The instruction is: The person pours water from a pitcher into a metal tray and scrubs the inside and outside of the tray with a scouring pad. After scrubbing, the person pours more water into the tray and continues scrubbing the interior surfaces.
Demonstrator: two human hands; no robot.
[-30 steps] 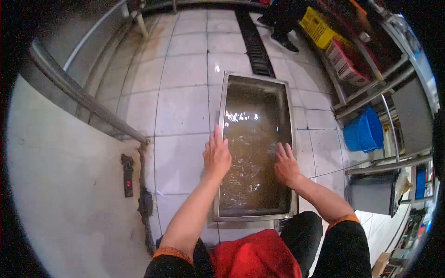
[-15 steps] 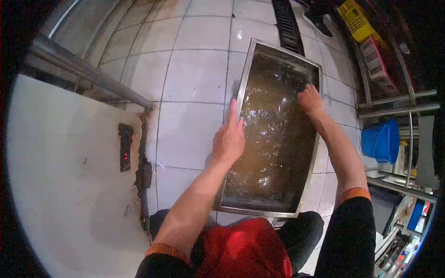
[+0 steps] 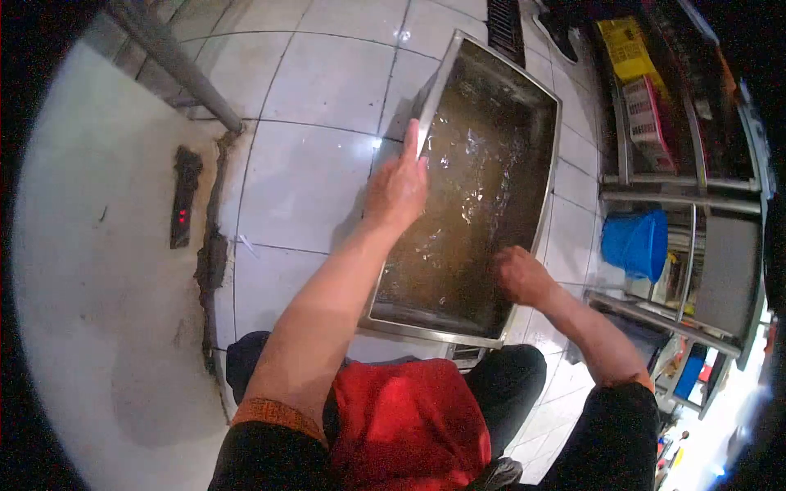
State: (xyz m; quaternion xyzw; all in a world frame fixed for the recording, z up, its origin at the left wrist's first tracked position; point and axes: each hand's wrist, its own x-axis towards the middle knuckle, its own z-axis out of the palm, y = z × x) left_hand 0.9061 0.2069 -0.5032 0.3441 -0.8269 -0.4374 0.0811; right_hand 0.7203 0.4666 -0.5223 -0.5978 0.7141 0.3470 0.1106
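Observation:
A long rectangular metal basin (image 3: 434,332) stands on the tiled floor in front of my knees. Murky brownish water (image 3: 458,237) with bright ripples lies inside it. My left hand (image 3: 397,190) grips the basin's left rim, index finger stretched along the edge and thumb on the inner side. Over the near right part of the water is my right hand (image 3: 526,277), its fingers curled closed and slightly blurred. Whatever those fingers hold, if anything, is hidden. A red apron (image 3: 409,417) covers my lap.
A dark floor grate (image 3: 505,31) lies beyond the basin, with another person's shoe (image 3: 557,37) near it. At right, a metal rack (image 3: 679,182) carries a yellow crate (image 3: 624,47); a blue bucket (image 3: 635,244) is beside it. A pale panel (image 3: 106,270) borders the left.
My right hand has come from the basin's far right side toward its near right end. My left hand stays on the left rim. The view has shifted slightly.

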